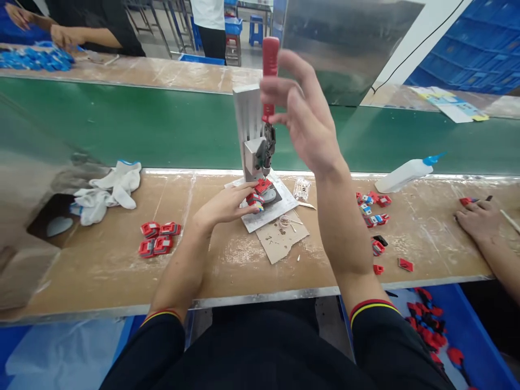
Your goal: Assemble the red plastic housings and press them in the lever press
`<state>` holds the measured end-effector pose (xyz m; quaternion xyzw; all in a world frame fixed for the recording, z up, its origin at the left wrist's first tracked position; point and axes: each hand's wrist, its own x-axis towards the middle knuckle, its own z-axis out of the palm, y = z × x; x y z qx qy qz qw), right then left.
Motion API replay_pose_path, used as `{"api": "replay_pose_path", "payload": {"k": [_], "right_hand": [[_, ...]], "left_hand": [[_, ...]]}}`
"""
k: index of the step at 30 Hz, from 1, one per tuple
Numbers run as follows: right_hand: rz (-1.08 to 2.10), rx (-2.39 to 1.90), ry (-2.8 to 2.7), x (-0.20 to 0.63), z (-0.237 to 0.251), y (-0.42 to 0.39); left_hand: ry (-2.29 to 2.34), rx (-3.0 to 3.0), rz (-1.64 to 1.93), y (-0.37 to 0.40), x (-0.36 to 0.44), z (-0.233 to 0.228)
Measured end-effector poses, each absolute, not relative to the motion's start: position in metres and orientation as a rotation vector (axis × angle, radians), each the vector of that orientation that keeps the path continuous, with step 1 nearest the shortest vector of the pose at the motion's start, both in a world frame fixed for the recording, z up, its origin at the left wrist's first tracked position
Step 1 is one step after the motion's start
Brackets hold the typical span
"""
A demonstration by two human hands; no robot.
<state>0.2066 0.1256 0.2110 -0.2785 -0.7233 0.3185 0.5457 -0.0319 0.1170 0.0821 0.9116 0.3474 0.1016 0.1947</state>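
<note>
A toggle press with an upright metal column (247, 122) stands on a white base plate (286, 211). Its red handle (271, 54) points straight up. My right hand (306, 114) is beside the handle, fingers spread and slightly blurred, some fingertips crossing it; the palm is apart from it. At the press's foot my left hand (227, 205) is closed around small red, grey and blue plastic parts (255, 201) between its fingers and thumb. A red plastic piece (264, 186) lies directly under the press tip, near a grey round disc (268, 196).
Red blocks (156, 246) and white gloves (117, 187) lie left. Torn cardboard (280, 238) holds tiny pieces. Rightward are more red-blue parts (376, 220), a white bottle (408, 174) and another person's hand (479, 219). A blue crate (479, 330) sits below. A green belt (162, 124) runs behind.
</note>
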Motion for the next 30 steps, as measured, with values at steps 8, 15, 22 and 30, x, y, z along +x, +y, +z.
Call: {"api": "replay_pose_path", "payload": {"k": [8,15,22,30], "right_hand": [[0.885,-1.137,-1.959,0.245,0.058,0.124],[1.031,-1.173,-1.831,0.232,0.038,0.145],[1.233,-1.062,-1.373,0.277,0.032,0.097],[1.252,-0.947,-1.176,0.288,0.046,0.040]], "left_hand": [[0.920,2.547,0.317,0.122,-0.037,0.075],[0.848,2.442,0.403,0.126,-0.039,0.070],[0.884,2.392,0.475,0.128,-0.045,0.068],[0.852,2.441,0.484,0.125,-0.039,0.063]]}}
